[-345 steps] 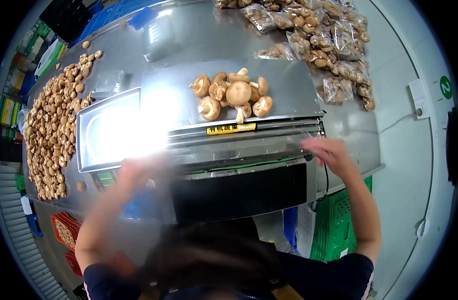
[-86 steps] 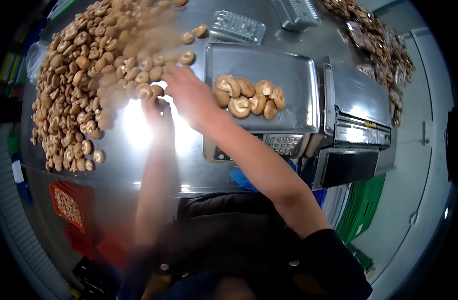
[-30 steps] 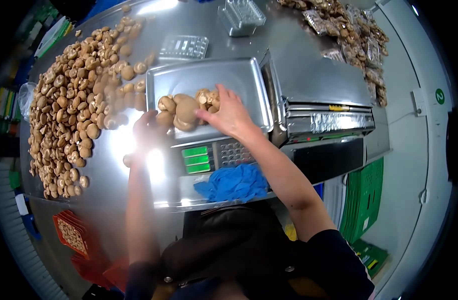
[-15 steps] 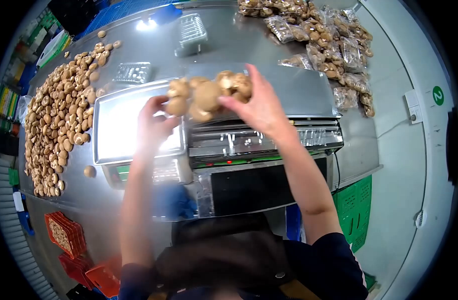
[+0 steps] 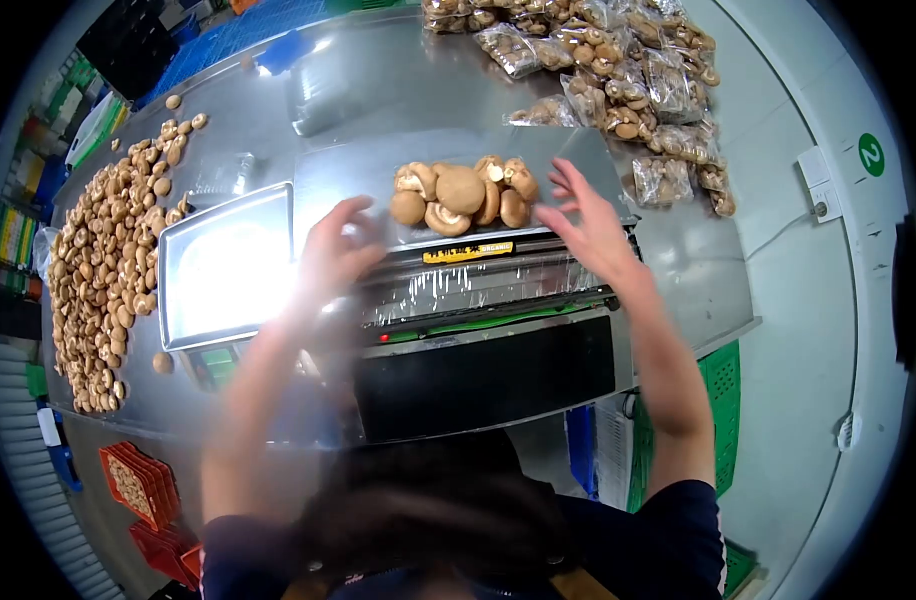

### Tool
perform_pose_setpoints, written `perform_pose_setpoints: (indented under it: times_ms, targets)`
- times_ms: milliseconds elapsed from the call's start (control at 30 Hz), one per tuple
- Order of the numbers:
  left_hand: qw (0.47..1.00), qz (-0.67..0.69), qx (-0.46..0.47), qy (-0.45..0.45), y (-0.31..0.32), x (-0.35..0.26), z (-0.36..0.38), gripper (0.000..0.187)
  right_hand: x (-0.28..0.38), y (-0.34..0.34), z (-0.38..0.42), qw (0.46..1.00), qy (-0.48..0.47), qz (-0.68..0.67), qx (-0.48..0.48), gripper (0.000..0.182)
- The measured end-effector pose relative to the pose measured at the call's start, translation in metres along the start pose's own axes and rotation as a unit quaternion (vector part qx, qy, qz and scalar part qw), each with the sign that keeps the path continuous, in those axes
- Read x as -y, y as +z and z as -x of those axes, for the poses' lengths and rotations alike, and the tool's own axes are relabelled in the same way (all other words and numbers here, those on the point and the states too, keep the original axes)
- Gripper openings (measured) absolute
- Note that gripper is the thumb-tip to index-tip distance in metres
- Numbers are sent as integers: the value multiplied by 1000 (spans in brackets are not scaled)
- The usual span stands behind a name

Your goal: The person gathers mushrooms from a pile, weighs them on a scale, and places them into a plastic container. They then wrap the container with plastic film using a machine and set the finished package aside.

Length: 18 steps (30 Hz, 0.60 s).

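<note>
A cluster of brown mushrooms [image 5: 461,190], several caps packed side by side, rests on the metal plate [image 5: 368,160] of a film-wrapping machine. To its left is my left hand [image 5: 340,250], somewhat blurred, with fingers apart and nothing in them. My right hand [image 5: 588,220] is open on the other side, thumb and fingers spread close to the rightmost mushrooms. Below the cluster, a yellow printed label strip [image 5: 468,252] lies along the front edge of the plate, above the clear film [image 5: 453,288] on the machine.
Left of the machine sits a scale with a shiny metal pan [image 5: 218,270]. Loose mushrooms [image 5: 103,260] form a large heap at the table's left. Bagged mushrooms [image 5: 628,90] are piled at the back right. Red crates [image 5: 138,485] stand on the floor, lower left.
Both hands have let go of the mushrooms and moved apart to either side. The cluster now sits on the machine's plate, and the yellow label has come into sight. The view has shifted slightly.
</note>
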<state>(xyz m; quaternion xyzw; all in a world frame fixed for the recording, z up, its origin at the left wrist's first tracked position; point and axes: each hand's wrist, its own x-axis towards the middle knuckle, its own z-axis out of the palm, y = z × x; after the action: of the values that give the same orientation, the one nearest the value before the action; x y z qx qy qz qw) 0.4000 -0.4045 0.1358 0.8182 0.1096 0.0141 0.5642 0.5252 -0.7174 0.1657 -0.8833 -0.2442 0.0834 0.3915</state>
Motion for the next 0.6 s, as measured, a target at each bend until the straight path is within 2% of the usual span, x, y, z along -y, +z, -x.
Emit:
perform_pose_setpoints:
  times_ms: [67,100,167,233,267,333,367,433,467,500,533,600]
  targets:
    - [959,-251,-11,131,-24,5,27,53,-21,-35,29,975,-145,167,-11,53]
    - [919,-363,48,148,-35,-5,41,53,-34,-49,38,962,-164,217,24,50]
    - [852,-470,99,206,-45,-20,53,52,-53,-66,51,925,-197,312,94,48]
    - [827,-470,91,294,-44,-25,56,49,-51,-64,44,911,-213,329,132,50]
    - [820,-485,115,283,-37,-29,52,47,-48,-60,39,903,-221,337,152,52]
    - [803,-512,159,260,-21,-35,40,41,-57,-47,37,933,-242,230,135,40]
    - [816,-477,135,299,-21,-12,41,32,-64,-40,40,948,-242,166,123,36]
    - [851,-425,103,290,-30,8,57,23,-77,-38,49,956,-273,67,85,22]
    - [875,-389,94,273,-38,9,73,20,-75,-51,69,980,-149,-9,131,22]
    - [929,-317,93,168,-48,2,93,11,-60,-69,85,981,-24,-84,173,22]
    - [965,-240,89,61,-59,-10,112,3,-50,-79,92,982,-55,-102,149,19]
    - [999,4,-21,-24,-76,-32,131,10,-30,-96,84,974,-90,-185,93,18]
